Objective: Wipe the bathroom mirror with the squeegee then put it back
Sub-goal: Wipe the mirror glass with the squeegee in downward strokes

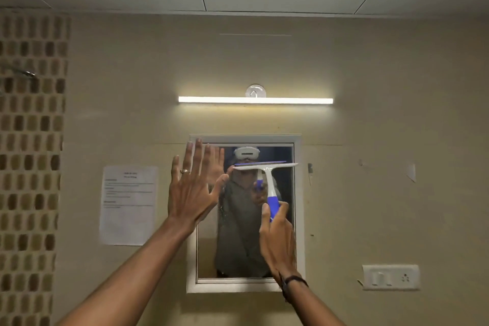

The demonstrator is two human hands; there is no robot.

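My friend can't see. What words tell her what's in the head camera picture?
A person's right hand holds a white and blue squeegee against the top of a small white-framed wall mirror. The left hand is open and flat at the mirror's upper left corner. A lit tube light glows above.

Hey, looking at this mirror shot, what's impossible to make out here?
All in the head view:
- Text on the paper notice: too small and blurred to read.
- Upper left of the mirror: hidden behind the open left hand.
- Squeegee handle end: wrapped by the right hand.
- Whether the blade actually touches the glass: cannot tell from this angle.
- Where the squeegee gets put back: nothing shows it.
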